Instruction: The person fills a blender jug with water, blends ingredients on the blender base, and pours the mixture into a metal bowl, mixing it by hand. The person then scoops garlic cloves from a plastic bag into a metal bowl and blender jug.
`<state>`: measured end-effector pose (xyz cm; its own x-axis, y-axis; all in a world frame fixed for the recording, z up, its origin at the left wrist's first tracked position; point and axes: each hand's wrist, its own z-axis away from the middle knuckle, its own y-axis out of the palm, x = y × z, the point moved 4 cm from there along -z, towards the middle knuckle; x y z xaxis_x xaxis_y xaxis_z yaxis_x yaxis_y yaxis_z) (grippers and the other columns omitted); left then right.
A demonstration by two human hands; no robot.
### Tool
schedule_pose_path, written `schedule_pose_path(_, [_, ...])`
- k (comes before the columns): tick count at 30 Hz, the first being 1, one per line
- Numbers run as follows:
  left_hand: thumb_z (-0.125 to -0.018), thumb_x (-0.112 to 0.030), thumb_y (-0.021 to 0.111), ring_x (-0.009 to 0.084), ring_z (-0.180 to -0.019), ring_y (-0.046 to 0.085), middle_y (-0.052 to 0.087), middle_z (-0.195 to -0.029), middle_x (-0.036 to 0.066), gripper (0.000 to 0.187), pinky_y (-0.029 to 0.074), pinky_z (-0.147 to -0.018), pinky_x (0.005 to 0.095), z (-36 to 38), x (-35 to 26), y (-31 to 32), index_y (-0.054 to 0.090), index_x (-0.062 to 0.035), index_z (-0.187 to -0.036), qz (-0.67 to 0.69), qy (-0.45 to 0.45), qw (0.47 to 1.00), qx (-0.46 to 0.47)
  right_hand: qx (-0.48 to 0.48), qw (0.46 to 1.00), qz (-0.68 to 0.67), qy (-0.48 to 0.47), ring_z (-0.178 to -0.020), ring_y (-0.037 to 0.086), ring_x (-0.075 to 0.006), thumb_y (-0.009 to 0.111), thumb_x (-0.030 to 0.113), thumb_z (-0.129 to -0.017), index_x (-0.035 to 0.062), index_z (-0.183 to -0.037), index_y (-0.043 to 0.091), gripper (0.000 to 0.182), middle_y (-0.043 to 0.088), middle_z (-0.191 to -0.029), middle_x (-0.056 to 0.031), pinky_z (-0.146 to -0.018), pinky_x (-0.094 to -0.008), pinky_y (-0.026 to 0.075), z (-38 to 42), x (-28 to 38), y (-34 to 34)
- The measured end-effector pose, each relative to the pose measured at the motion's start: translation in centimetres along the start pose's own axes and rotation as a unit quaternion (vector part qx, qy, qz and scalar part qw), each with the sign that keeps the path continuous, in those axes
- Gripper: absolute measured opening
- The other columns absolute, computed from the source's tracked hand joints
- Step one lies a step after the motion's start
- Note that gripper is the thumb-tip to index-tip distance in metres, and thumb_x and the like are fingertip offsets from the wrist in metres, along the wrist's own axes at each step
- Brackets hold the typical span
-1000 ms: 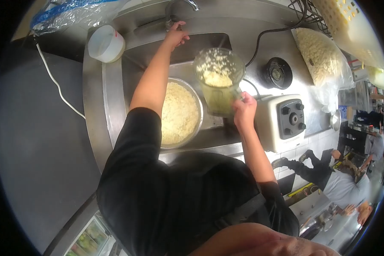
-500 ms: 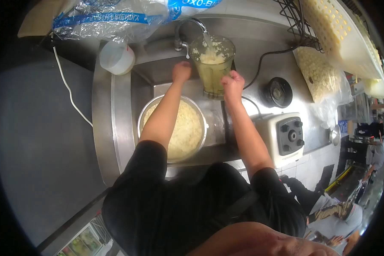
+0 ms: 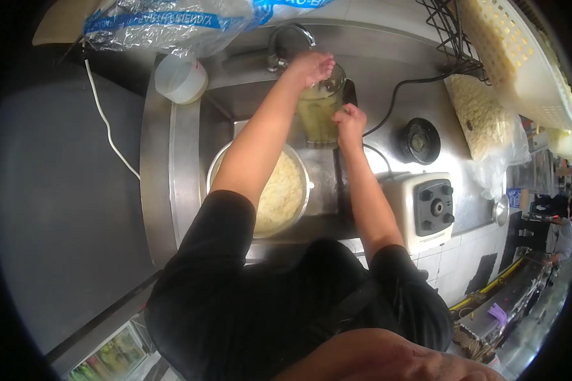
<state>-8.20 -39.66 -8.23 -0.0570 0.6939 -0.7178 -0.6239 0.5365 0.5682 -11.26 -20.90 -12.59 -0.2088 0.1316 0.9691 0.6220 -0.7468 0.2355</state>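
Observation:
A clear blender jar stands in the sink below the faucet, holding cloudy pale-yellow liquid with pale bits near its rim. My right hand is closed around the jar's handle on its right side. Over the jar's mouth, just under the faucet spout, is my left hand; its fingers look loosely bent and apart, with nothing visible in them. The hand hides part of the rim and any water from the spout. Below my left forearm, a round metal bowl full of pale chopped food sits in the sink.
To the right are a blender base, a black jar lid and a plastic bag of pale pieces. A white plastic container stands at the sink's upper left. The curved faucet rises behind the sink. Black cords cross the counter.
My left hand has moved up and right from beside the jar to over its mouth. The water stream, visible before, is now hidden or stopped. My right hand stays on the handle.

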Motion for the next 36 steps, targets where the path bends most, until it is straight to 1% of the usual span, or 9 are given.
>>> schedule_pose_path(5, [-0.093,-0.021,0.06,0.02,-0.076,0.06,0.061,-0.091,0.01,0.024,0.052,-0.064,0.0302,-1.6,0.4,-0.2,0.057,-0.0007,-0.106,0.086,-0.011,0.995,-0.052,-0.006,1.0,0.01,0.001,-0.055,0.039,-0.0068,0.06,0.0,-0.06,0.0059,-0.06,0.049,0.012,0.046,-0.059,0.0047,-0.05,-0.0249,0.031,-0.4,-0.5,-1.0])
schedule_pose_path(8, [-0.091,-0.023,0.061,0.021,-0.083,0.063,0.065,-0.098,0.01,0.028,0.053,-0.07,0.0328,1.6,-1.0,0.7,0.057,-0.0028,-0.111,-0.151,-0.045,0.987,0.011,-0.002,1.0,0.002,-0.004,-0.055,0.04,-0.0071,0.059,-0.001,-0.059,0.0058,-0.06,0.049,0.012,0.047,-0.059,0.0044,-0.051,-0.0246,0.031,-0.6,0.1,-1.0])
schedule_pose_path(11, [-0.088,-0.022,0.064,0.0205,-0.087,0.066,0.069,-0.097,0.01,0.028,0.052,-0.076,0.0336,4.6,-2.8,1.0,0.063,-0.0021,-0.108,-0.33,0.078,0.941,0.006,-0.001,1.0,-0.023,-0.009,-0.055,0.04,-0.0073,0.059,-0.002,-0.059,0.0053,-0.06,0.049,0.012,0.047,-0.059,0.0038,-0.051,-0.0243,0.031,-0.9,1.0,-1.0])
schedule_pose_path(13, [-0.086,-0.018,0.064,0.0181,-0.084,0.067,0.071,-0.088,0.009,0.021,0.051,-0.075,0.0306,7.5,-5.0,1.4,0.069,-0.0017,-0.099,-0.515,0.257,0.811,-0.102,0.003,0.999,-0.05,-0.01,-0.056,0.04,-0.0074,0.059,-0.003,-0.059,0.0049,-0.06,0.049,0.012,0.047,-0.06,0.0033,-0.052,-0.0242,0.031,-1.3,1.5,-0.8])
schedule_pose_path(19, [-0.086,-0.019,0.065,0.0151,-0.078,0.064,0.07,-0.086,0.007,0.021,0.05,-0.073,0.0291,9.3,-5.7,-5.3,0.07,-0.0013,-0.096,-0.376,0.394,0.777,-0.316,0.008,0.997,-0.079,-0.022,-0.047,0.037,-0.0088,0.055,-0.007,-0.059,0.0069,-0.061,0.045,0.017,0.043,-0.056,0.0015,-0.046,-0.0242,0.027,-1.8,2.1,-0.1])
schedule_pose_path(23, [-0.093,-0.03,0.056,0.0184,-0.088,0.063,0.068,-0.099,0.005,0.03,0.048,-0.082,0.0308,5.1,-1.5,-11.5,0.065,-0.0066,-0.11,-0.295,0.122,0.909,-0.266,0.018,0.994,-0.108,-0.014,-0.045,0.036,-0.0096,0.055,-0.008,-0.059,0.0064,-0.06,0.045,0.017,0.043,-0.055,0.0004,-0.045,-0.0244,0.028,-2.0,2.4,0.2])
schedule_pose_path(26, [-0.091,-0.034,0.058,0.0152,-0.086,0.054,0.059,-0.098,0.005,0.034,0.047,-0.077,0.0342,3.5,2.0,-12.5,0.06,-0.007,-0.112,-0.182,0.02,0.945,-0.272,0.009,0.995,-0.103,0.007,-0.049,0.038,-0.0085,0.055,-0.007,-0.059,0.0061,-0.061,0.047,0.016,0.046,-0.058,0.0011,-0.047,-0.0236,0.029,-1.6,2.9,0.5])
schedule_pose_path(32, [-0.09,-0.032,0.057,0.0198,-0.095,0.055,0.056,-0.107,0.007,0.038,0.051,-0.077,0.0353,-1.5,3.7,-13.0,0.055,-0.0076,-0.119,-0.046,0.071,0.989,-0.123,0.023,0.993,-0.112,0.003,-0.055,0.043,-0.0078,0.055,-0.007,-0.059,0.0041,-0.063,0.052,0.013,0.05,-0.061,0.001,-0.05,-0.0225,0.031,-2.1,2.3,0.0])
schedule_pose_path(36, [-0.09,-0.029,0.056,0.0189,-0.087,0.059,0.059,-0.101,0.008,0.032,0.053,-0.071,0.0346,-1.4,4.1,-13.3,0.058,-0.0069,-0.113,-0.087,0.033,0.978,-0.185,0.027,0.992,-0.122,-0.009,-0.055,0.043,-0.0078,0.056,-0.007,-0.059,0.0041,-0.062,0.051,0.013,0.051,-0.061,0.0008,-0.051,-0.0224,0.031,-1.8,3.0,0.2])
